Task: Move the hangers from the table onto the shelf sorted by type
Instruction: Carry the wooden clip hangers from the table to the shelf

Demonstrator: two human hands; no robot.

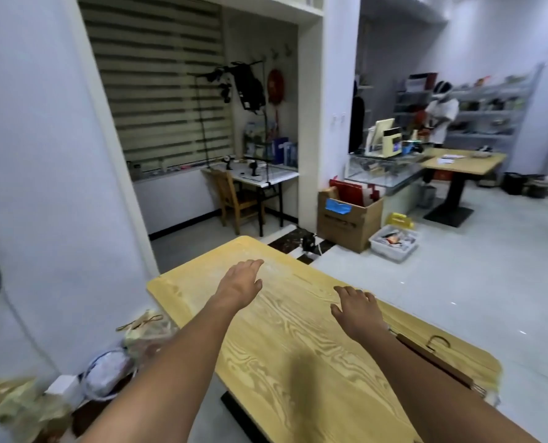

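Note:
A light wooden table (298,346) fills the lower middle of the head view. My left hand (239,282) reaches out over its far part, palm down, fingers straight, holding nothing. My right hand (357,310) hovers palm down over the right side, fingers relaxed and empty. A dark brown wooden hanger (439,362) with a metal hook lies near the table's right edge, partly hidden behind my right forearm. No shelf for hangers is clearly in view.
Bags and clutter (106,372) lie on the floor left of the table by the white wall. A cardboard box (349,219) and a plastic bin (394,243) stand beyond. A person (442,113) stands at far shelves (496,113) behind another table (464,161).

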